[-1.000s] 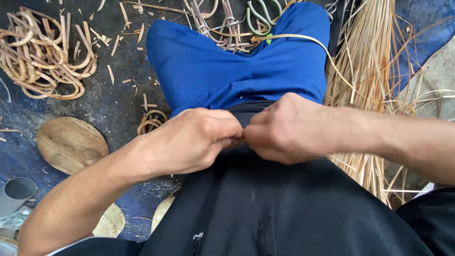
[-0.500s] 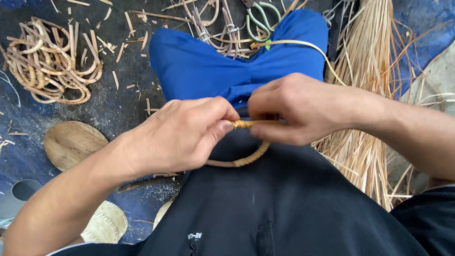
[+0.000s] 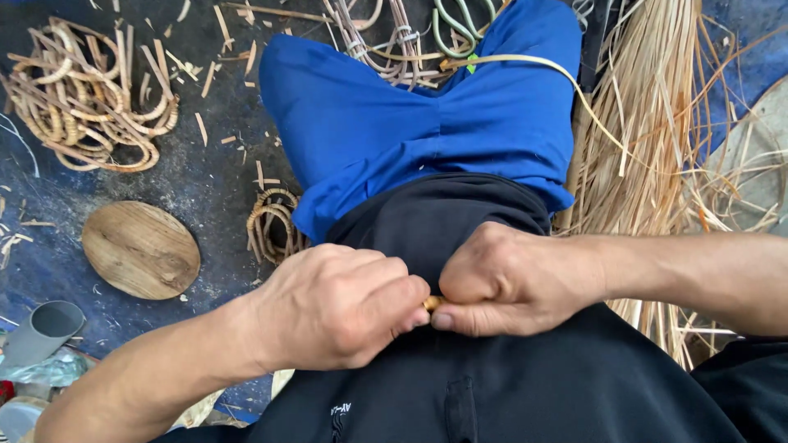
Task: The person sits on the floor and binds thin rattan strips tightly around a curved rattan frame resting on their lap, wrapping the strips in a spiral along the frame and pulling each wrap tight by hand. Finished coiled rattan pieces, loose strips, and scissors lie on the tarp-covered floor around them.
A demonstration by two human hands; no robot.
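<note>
floor (image 3: pixel 205 184) dark | wooden disc (image 3: pixel 141 249) | cane coils (image 3: pixel 90 98) | cane strips (image 3: pixel 657 139)

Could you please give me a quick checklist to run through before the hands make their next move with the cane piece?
1. Left hand pinching the cane piece: ok, fingertips closed on it.
2. Right hand pinching it from the other side: ok.
3. Rest of the cane piece in sight: not ok, only a small tan bit shows between the thumbs.
4. Piece supported over the lap, above the black garment: ok.
5. Loose cane strips clear of the right forearm: cannot tell, they lie close beside it.
6. Grip firmness: cannot tell.
</note>
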